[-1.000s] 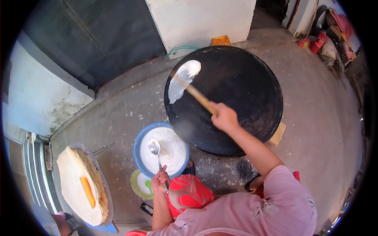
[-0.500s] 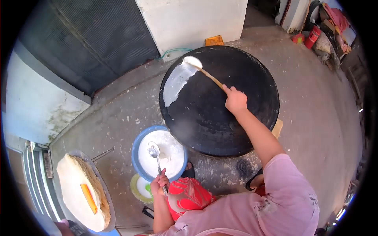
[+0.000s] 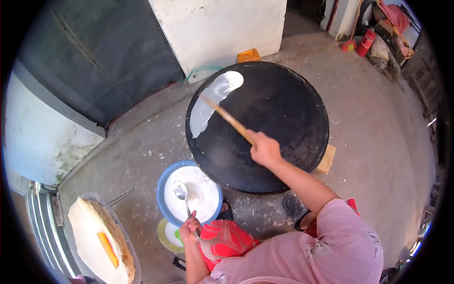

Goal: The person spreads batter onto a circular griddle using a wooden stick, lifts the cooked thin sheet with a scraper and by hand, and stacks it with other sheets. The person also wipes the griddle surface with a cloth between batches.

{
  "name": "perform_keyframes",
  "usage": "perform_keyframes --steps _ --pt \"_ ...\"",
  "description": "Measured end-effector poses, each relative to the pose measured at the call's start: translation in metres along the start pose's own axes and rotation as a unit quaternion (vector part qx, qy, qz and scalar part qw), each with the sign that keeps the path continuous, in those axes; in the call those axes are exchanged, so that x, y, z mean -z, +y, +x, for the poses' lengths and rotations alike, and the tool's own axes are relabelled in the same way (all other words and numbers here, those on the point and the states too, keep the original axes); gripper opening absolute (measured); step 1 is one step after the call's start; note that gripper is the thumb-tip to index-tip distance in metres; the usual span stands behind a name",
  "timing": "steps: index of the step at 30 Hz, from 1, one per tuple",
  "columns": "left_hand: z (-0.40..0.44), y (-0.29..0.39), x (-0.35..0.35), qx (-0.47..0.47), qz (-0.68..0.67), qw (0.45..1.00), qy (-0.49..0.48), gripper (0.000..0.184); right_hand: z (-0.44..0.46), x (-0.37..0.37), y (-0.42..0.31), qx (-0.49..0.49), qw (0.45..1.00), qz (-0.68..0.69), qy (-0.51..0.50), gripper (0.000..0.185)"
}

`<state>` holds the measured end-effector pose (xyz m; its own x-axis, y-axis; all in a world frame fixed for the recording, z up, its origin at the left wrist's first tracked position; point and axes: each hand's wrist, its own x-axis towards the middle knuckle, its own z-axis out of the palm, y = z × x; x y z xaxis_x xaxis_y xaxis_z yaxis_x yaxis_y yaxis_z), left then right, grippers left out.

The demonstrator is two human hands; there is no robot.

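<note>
Long tan wooden stick (image 3: 231,121): far end blurred.
Pale layered sheet stack (image 3: 89,236): bottom cut off by the lower edge.
Round green-rimmed bowl (image 3: 163,233): partly hidden by the round blue basin (image 3: 161,190).

Speckled grey floor (image 3: 373,142), cluttered far corner.
A ribbed dark panel (image 3: 104,57) stands next to the white wall (image 3: 227,28), where I spot a thin green hose (image 3: 201,69) and an orange object (image 3: 248,56) I can't quite make out; off to the right, a red canister (image 3: 365,42) sits beside a jumbled heap (image 3: 379,49) with a pink cloth (image 3: 395,18) near its top.
</note>
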<state>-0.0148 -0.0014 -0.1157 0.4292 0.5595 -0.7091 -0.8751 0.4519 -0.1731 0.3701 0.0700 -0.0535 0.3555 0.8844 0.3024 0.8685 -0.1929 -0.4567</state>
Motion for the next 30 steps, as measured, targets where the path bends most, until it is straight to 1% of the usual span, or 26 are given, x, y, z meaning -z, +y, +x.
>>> perform_keyframes --steps 1,2,4,5,7,8,9,11,13,14,15,17,18,19,21,23,24,25,27,29,30 --pt "0.001 -0.001 -0.001 0.001 0.001 1.0 0.001 0.035 -0.004 0.006 -0.007 0.014 0.998 -0.02 -0.056 0.045" --pt "0.0 -0.002 -0.002 0.008 0.009 1.0 0.001 0.035 0.01 0.007 0.008 0.028 0.994 -0.104 -0.037 0.044" --pt "-0.003 -0.002 0.002 0.015 0.018 1.0 0.005 0.035 0.047 0.011 0.051 -0.028 0.985 -0.168 0.01 0.046" --pt "-0.003 0.0 0.004 0.016 0.011 1.0 0.005 0.035 0.053 0.02 0.059 -0.061 0.987 -0.151 -0.001 0.047" --pt "0.0 0.003 0.002 0.023 0.007 1.0 -0.003 0.036 0.045 0.02 0.046 -0.142 0.985 -0.098 -0.011 0.046" --pt "0.001 0.005 0.004 0.015 0.004 1.0 -0.005 0.036 0.038 0.015 0.032 -0.186 0.983 0.002 -0.008 0.043" --pt "0.003 0.005 0.005 0.008 -0.001 1.0 -0.006 0.036 0.03 0.013 0.013 -0.175 0.984 0.004 -0.031 0.055" --pt "0.004 0.003 0.005 0.016 -0.001 1.0 -0.009 0.036 0.03 0.005 -0.012 -0.06 0.996 -0.031 -0.059 0.052" --pt "0.003 0.001 0.003 0.034 -0.004 0.999 -0.007 0.035 0.062 0.002 0.006 -0.033 0.981 -0.178 -0.066 0.046" --pt "0.0 0.001 0.003 0.033 -0.003 0.999 -0.003 0.035 0.076 -0.003 0.03 -0.08 0.972 -0.219 -0.028 0.045" --pt "-0.003 0.002 0.003 0.025 0.003 1.0 0.004 0.035 0.079 0.006 0.047 -0.113 0.979 -0.169 -0.028 0.048" --pt "0.001 0.004 0.001 0.026 0.01 1.0 0.001 0.035 0.055 0.019 0.045 -0.124 0.985 -0.122 -0.002 0.044" --pt "0.003 0.009 0.006 0.023 0.007 1.0 -0.011 0.035 0.04 0.014 0.039 -0.156 0.986 -0.064 -0.004 0.048" --pt "0.006 0.011 0.008 0.02 0.004 1.0 -0.02 0.035 0.02 0.009 0.029 -0.145 0.989 -0.035 0.007 0.051" --pt "0.01 0.009 0.009 0.031 0.005 0.999 -0.021 0.035 -0.007 0.013 0.007 -0.026 0.998 -0.018 -0.051 0.051" --pt "0.007 0.012 0.01 0.044 0.01 0.999 -0.02 0.035 0.016 0.023 0.023 -0.034 0.985 -0.152 -0.073 0.051" --pt "0.005 0.011 0.01 0.043 0.012 0.999 -0.016 0.035 0.034 0.025 0.044 -0.08 0.978 -0.188 -0.05 0.049" --pt "0.003 0.009 0.008 0.045 0.004 0.999 -0.009 0.036 0.044 0.03 0.068 -0.113 0.975 -0.189 -0.025 0.047" --pt "0.004 0.012 0.005 0.051 0.001 0.999 -0.009 0.036 0.04 0.04 0.073 -0.151 0.978 -0.142 -0.018 0.048" --pt "0.009 0.019 0.015 0.033 0.006 0.999 -0.022 0.036 0.027 0.036 0.039 -0.201 0.977 -0.063 -0.017 0.052" --pt "0.006 0.015 0.009 0.028 0.005 0.999 -0.018 0.036 0.022 0.03 0.021 -0.197 0.98 -0.022 -0.008 0.053"
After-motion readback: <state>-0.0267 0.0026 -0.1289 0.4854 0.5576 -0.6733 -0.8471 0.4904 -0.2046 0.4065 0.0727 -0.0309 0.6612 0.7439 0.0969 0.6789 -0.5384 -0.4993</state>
